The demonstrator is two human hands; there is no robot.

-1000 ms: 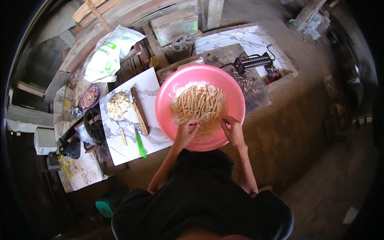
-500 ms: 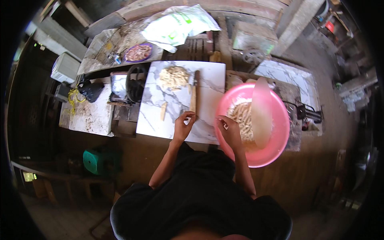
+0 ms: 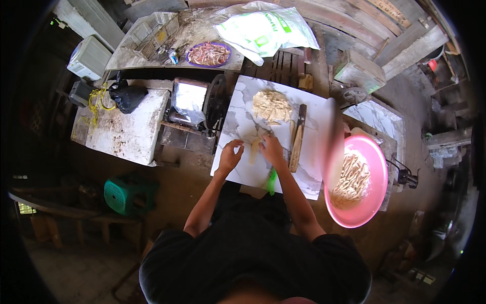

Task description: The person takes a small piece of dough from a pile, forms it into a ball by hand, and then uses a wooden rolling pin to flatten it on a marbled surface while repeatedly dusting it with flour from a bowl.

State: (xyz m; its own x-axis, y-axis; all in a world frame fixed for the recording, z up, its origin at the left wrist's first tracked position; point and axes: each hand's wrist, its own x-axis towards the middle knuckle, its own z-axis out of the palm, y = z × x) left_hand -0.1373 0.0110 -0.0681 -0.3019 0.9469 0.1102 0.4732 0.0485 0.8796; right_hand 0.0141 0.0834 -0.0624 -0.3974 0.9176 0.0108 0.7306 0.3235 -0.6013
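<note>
On a white marble-patterned board [image 3: 309, 180], a pale flat strip that looks like dough [image 3: 253, 152] lies between my hands. My left hand [image 3: 230, 156] is just left of it, fingers bent and empty. Close to the strip's right edge is my right hand [image 3: 272, 150], its fingers loosely curved with nothing visible in them; whether they touch the strip is unclear. Farther back sits a heap of short pale dough pieces [image 3: 272, 106]. A long wooden stick [image 3: 296, 149] with a dark upper end, possibly a knife handle beside it, lies right of my right hand.
At right, a pink basin [image 3: 377, 202] holds many pale floury strips; a blurred brownish shape [image 3: 334, 147] covers its left side. A hand-cranked machine [image 3: 215, 104] stands left of the board. Behind are a purple-rimmed plate [image 3: 223, 66] and a white sack [image 3: 268, 33]. A green stool [image 3: 121, 195] stands lower left.
My view has turned left, so the board and basin sit farther right. My right hand has moved from beside the basin to the dough strip, and my left hand is now at its other side.
</note>
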